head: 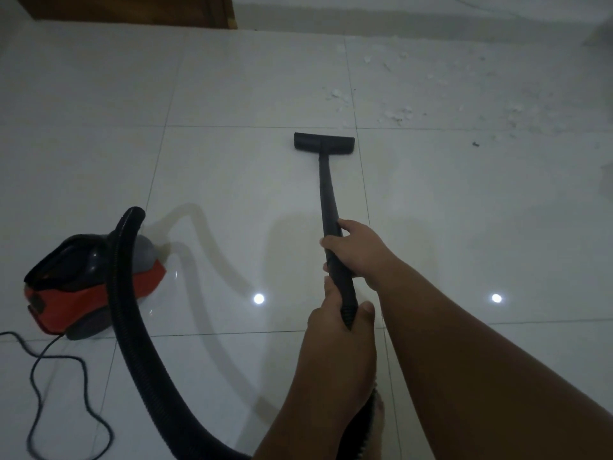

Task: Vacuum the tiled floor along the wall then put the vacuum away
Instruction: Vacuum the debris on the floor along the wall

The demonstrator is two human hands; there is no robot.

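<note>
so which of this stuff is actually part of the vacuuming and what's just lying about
Job: wand gripped by right hand; hose gripped by left hand; floor nozzle; red vacuum; power cord; white crumbs.
Just there: wooden panel; light reflections.

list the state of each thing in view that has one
red-and-black canister vacuum: upright on white tiles
black ribbed hose: arched from vacuum
black rigid wand: tilted, held by both hands
right hand: grips wand
left hand: grips hose end
white debris: scattered
black flat floor nozzle: resting on tiles, short of debris
black power cord: loosely looped
</note>
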